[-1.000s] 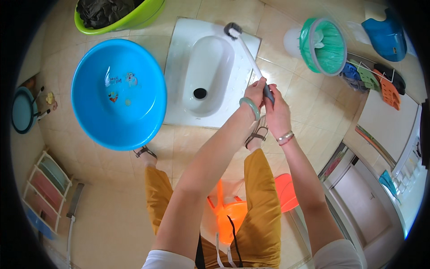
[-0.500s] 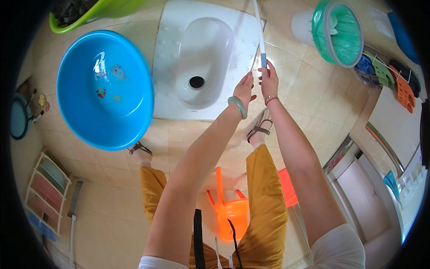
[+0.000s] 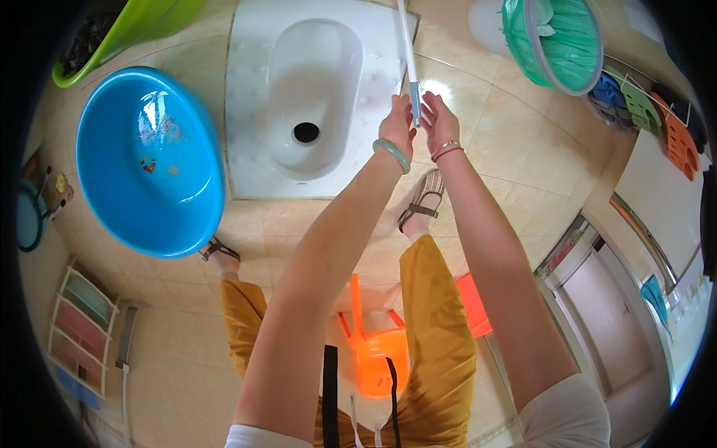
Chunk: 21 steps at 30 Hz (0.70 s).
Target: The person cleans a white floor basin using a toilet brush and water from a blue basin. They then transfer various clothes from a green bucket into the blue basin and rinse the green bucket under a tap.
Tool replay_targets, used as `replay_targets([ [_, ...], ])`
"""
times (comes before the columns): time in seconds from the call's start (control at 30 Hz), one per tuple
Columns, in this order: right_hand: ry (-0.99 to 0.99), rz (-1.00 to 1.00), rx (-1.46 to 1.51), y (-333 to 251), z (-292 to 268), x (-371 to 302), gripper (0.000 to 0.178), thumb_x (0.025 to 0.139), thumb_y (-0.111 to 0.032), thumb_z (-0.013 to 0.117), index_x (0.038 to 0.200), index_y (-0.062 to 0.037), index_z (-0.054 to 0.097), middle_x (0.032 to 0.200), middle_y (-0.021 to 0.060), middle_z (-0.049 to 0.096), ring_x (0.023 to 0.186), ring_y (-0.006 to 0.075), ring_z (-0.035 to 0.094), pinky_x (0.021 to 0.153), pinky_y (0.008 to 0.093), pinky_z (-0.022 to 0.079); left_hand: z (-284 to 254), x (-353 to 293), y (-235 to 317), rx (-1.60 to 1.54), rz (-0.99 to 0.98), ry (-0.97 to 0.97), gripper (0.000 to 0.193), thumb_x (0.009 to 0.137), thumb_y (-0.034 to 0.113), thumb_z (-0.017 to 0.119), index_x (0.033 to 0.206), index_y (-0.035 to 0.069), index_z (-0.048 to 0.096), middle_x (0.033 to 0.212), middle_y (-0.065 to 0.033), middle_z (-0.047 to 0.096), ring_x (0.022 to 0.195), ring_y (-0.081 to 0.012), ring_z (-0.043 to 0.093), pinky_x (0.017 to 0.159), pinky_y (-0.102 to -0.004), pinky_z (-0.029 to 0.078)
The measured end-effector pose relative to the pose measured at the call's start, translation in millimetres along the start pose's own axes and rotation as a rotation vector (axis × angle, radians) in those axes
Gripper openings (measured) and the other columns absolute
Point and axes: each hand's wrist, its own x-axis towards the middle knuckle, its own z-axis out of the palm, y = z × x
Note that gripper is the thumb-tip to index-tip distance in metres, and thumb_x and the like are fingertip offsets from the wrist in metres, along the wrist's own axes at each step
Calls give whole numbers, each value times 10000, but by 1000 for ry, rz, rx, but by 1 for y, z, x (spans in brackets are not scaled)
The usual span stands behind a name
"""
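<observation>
A thin white pole (image 3: pixel 408 48) with a blue-grey end runs down from the top edge along the right side of the squat toilet (image 3: pixel 246 142). Its lower end lies between my two hands. My left hand (image 3: pixel 396 125), with a pale green bangle at the wrist, is left of that end, fingers extended and slightly curved beside it. On the other side, my right hand (image 3: pixel 441 123), wearing a bracelet and a red cord, has its fingers spread and loosely bent, not wrapped round the pole. Whether fingertips touch the pole is hard to tell. The pole's far end is out of view.
A large blue basin (image 3: pixel 205 149) stands left of the toilet, a green tub (image 3: pixel 123 33) behind it. Back right is a bin with a green liner (image 3: pixel 567 45), near hanging slippers (image 3: pixel 672 142). An orange plastic chair (image 3: pixel 381 362) stands behind my legs.
My right hand has loosened its hold on the pole's end and its fingers have spread. The pole and both hands have shifted slightly left in view, along with the whole scene.
</observation>
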Motion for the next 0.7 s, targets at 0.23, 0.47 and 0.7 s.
replay_targets([
  [0.23, -344, 95, 402, -27, 45, -98, 487, 948, -352, 415, 1278, 5, 411, 1301, 112, 461, 1184, 238, 450, 985, 354, 358, -46, -59, 50, -271, 117, -142, 560, 963, 467, 245, 1381, 96, 287, 1421, -102, 299, 1293, -245, 309, 1067, -395, 278],
  [0.47, -472, 211, 409, 2, 145, -188, 506, 942, -368, 425, 1289, 0, 395, 1319, 115, 440, 1224, 247, 420, 1009, 369, 348, -142, -154, 114, -448, 310, -62, 499, 956, 451, 309, 1358, 156, 331, 1402, -69, 349, 1279, -240, 347, 1063, -401, 280],
  [0.7, -384, 261, 209, 93, 222, -224, 597, 912, -419, 478, 1356, -45, 337, 1386, 109, 366, 1295, 241, 328, 1059, 374, 259, -264, -217, 133, -733, 359, 127, 481, 941, 465, 355, 1308, 155, 380, 1368, -69, 401, 1269, -266, 371, 1034, -420, 327],
])
